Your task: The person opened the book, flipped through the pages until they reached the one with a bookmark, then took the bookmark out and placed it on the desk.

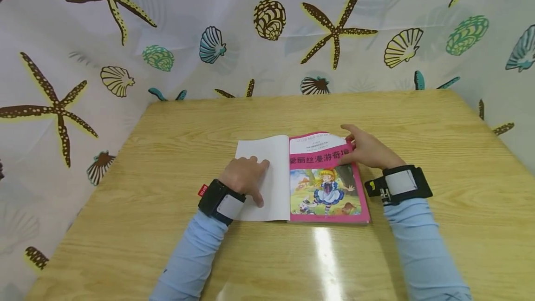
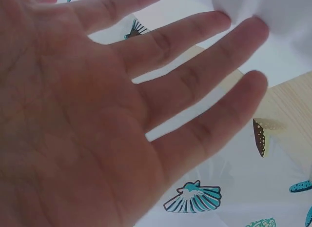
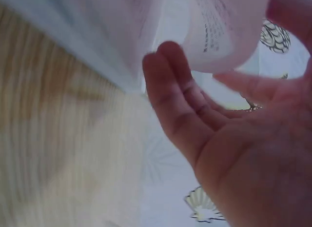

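An open picture book (image 1: 323,189) lies on the table, its right side a pink page with a cartoon girl in a blue and white dress. The left side is a blank white page (image 1: 276,185). My left hand (image 1: 246,178) rests on that blank page with fingers spread; in the left wrist view the fingertips (image 2: 256,29) touch white paper. My right hand (image 1: 368,150) is at the book's upper right corner, thumb over the pink page and other fingers at its edge. In the right wrist view, the page (image 3: 219,36) curves up between thumb and fingers (image 3: 168,90).
The book rests on a light wooden table (image 1: 188,124). A white cloth (image 1: 175,13) printed with starfish and shells hangs behind and beside the table. Both wrists wear black straps (image 1: 401,182). A bright reflection lies on the wood in front of the book.
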A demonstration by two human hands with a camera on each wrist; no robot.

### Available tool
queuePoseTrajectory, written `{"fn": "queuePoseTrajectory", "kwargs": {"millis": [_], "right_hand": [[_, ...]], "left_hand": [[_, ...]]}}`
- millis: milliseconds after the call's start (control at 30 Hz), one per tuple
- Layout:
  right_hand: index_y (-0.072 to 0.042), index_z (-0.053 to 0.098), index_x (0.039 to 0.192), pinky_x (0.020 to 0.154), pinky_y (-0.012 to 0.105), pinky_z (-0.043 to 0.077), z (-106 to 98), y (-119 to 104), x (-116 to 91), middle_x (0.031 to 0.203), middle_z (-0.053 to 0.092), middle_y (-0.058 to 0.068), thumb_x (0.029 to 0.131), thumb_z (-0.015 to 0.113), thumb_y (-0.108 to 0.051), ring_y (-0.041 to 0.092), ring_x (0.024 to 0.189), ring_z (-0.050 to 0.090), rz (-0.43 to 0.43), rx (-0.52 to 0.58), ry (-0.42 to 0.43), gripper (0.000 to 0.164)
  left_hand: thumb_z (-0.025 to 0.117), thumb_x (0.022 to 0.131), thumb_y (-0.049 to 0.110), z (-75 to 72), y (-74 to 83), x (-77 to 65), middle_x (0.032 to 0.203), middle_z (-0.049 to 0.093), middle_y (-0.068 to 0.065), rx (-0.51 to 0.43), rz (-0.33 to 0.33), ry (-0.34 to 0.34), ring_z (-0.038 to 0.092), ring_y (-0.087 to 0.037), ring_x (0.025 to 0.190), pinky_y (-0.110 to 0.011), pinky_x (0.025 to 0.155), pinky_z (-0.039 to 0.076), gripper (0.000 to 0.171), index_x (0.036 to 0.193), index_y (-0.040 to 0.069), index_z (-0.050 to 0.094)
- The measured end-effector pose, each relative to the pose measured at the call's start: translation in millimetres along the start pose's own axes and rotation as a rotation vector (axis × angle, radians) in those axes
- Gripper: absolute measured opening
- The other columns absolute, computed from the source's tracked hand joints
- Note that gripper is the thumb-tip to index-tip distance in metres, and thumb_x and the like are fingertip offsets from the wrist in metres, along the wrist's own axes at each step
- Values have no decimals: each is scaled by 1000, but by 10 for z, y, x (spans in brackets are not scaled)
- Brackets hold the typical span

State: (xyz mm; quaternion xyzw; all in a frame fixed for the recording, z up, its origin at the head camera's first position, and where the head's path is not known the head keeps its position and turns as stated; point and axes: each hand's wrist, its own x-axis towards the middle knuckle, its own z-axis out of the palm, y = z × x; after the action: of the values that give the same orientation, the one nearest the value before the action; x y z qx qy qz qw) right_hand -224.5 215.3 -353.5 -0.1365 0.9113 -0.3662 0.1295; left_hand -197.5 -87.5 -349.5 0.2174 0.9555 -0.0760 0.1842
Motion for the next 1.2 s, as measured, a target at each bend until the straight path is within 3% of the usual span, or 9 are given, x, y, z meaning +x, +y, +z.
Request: {"fn": "queuePoseTrajectory", "kwargs": {"millis": [233, 333, 433, 533, 633, 767, 967, 1133, 1200], "right_hand": [[7, -11, 156, 100, 52, 50, -79, 101, -22, 143, 35, 43, 93, 71, -9, 51, 121, 53, 118, 318, 29, 105], [9, -11, 155, 95, 46, 54, -118, 102, -41, 143, 37, 44, 96, 69, -12, 48, 118, 58, 197, 350, 44, 102], [17, 4, 153, 85, 38, 59, -158, 103, -68, 134, 49, 41, 98, 67, -14, 36, 101, 69, 227, 346, 39, 89], [22, 33, 143, 73, 33, 61, -180, 102, -96, 113, 66, 27, 101, 63, -13, 22, 79, 70, 177, 374, -9, 62], [21, 49, 133, 65, 33, 61, -163, 65, -111, 99, 73, 12, 105, 56, -13, 18, 72, 70, 74, 466, -72, 44], [19, 43, 140, 68, 35, 61, -89, -49, -94, 106, 73, 10, 111, 41, -28, 19, 85, 72, -79, 567, -118, 55], [11, 42, 147, 81, 44, 60, 104, -269, 4, 133, 58, 30, 112, 28, -37, 30, 101, 69, -200, 419, -219, 61], [4, 48, 147, 87, 41, 56, 314, -370, 55, 137, 56, 25, 110, 43, -23, 30, 104, 63, -225, 185, -302, 46], [0, 51, 146, 85, 38, 52, 369, -386, 49, 134, 59, 21, 107, 50, -19, 27, 100, 60, -264, 93, -300, 44]], "left_hand": [[94, 69, 46, -22, 34, -5, 108, 61, -10, -2, -7, -11, 57, -27, 91, -42, 90, 53, 87, 138, 12, 53], [94, 69, 46, -18, 31, -9, 107, 60, -10, -2, -5, -8, 57, -27, 90, -41, 89, 53, 87, 138, 12, 53], [94, 69, 46, -15, 25, -9, 106, 60, -9, 1, 4, -1, 57, -26, 90, -41, 87, 53, 86, 137, 12, 54], [94, 68, 46, -9, 16, -2, 105, 60, -9, 5, 11, 4, 57, -26, 90, -41, 87, 54, 86, 136, 12, 54], [94, 68, 46, -6, 12, 3, 106, 61, -9, 5, 14, 5, 58, -27, 90, -42, 87, 54, 86, 137, 11, 54], [94, 69, 45, -10, 13, -4, 107, 61, -10, -2, 13, 5, 58, -27, 90, -42, 88, 54, 86, 137, 11, 54], [94, 70, 43, -12, -2, -14, 104, 60, -10, -26, 25, 15, 58, -27, 88, -43, 86, 54, 82, 134, 11, 55], [95, 69, 41, -19, -16, -31, 102, 60, -10, -41, 34, 30, 59, -27, 87, -43, 83, 54, 80, 132, 12, 56], [97, 66, 37, -23, -28, -48, 101, 61, -9, -104, 34, 44, 59, -26, 85, -41, 79, 54, 78, 129, 11, 59]]}}
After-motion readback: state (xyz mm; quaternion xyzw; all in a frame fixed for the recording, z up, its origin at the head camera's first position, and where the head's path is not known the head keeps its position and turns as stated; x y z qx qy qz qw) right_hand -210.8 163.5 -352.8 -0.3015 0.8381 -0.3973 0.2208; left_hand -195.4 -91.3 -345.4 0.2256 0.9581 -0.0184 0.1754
